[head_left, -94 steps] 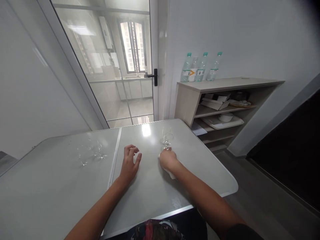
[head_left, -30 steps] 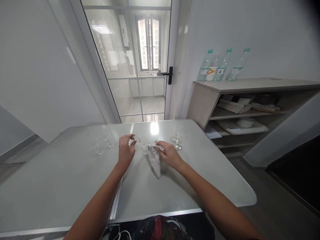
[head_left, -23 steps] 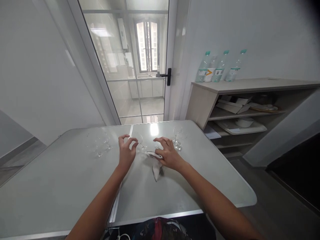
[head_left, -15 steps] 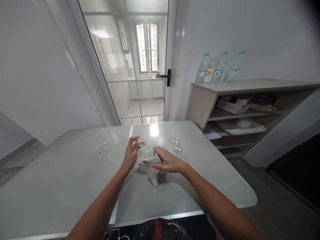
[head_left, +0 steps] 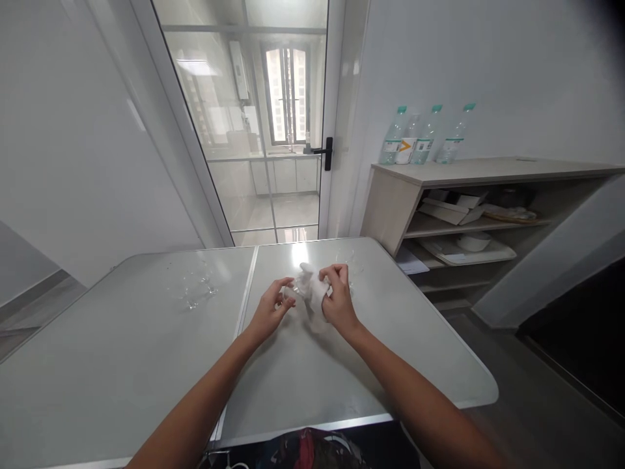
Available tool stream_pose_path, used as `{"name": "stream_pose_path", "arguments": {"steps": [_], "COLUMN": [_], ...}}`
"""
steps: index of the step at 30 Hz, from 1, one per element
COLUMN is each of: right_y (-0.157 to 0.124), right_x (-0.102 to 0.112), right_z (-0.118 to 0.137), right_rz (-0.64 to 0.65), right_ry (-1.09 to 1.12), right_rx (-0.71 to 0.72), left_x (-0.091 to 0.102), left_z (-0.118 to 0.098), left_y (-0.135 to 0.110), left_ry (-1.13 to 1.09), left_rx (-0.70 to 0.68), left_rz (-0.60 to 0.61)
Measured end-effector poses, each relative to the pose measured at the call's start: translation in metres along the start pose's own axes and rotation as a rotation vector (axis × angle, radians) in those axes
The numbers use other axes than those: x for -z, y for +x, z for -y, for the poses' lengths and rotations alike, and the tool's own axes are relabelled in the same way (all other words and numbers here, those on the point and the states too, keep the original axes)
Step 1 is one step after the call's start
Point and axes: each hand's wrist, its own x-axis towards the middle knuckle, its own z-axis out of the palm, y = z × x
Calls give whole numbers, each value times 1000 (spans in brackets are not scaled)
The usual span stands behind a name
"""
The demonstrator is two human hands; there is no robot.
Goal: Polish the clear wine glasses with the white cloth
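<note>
Both my hands meet above the middle of the grey table [head_left: 146, 365]. My left hand [head_left: 271, 311] pinches the stem of a clear stemmed glass [head_left: 291, 291], which is mostly hidden by a white cloth [head_left: 312, 296]. My right hand [head_left: 336, 298] is closed on that cloth and presses it around the glass bowl. Behind my right hand, clear glasses [head_left: 352, 264] stand on the table, partly hidden. More clear stemmed glasses [head_left: 194, 290] stand together on the left half of the table.
A wooden shelf unit [head_left: 483, 215] stands to the right with water bottles [head_left: 424, 133] on top and trays and boxes inside. A glass door [head_left: 254, 124] with a black handle [head_left: 326, 152] lies beyond the table. The table's rounded right corner [head_left: 481, 384] borders the open floor.
My left hand took a glass from the table and lifted it. My right hand picked up the cloth and wrapped it around the glass.
</note>
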Motion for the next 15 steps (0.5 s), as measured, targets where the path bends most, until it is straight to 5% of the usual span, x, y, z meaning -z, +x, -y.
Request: {"name": "stream_pose_path", "arguments": {"steps": [4,8,11,15], "right_y": [1,-1,-4,-11], "right_x": [0,-1,-5,-14], "right_z": [4,2,-3,-6], "right_rz": [-36,190,302,131], "right_ry": [131,305,325,212], "right_rx": [-96,-69,81,211], "left_x": [-5,-11,-14,-16], "left_z": [-5,-4,-3,-4], "left_y": [-4,-6,-7,-8], "left_ry": [203,300,374,405], "left_rx": [-123,-193,-250,-243], "left_rz": [-22,-78,-117,-216]}}
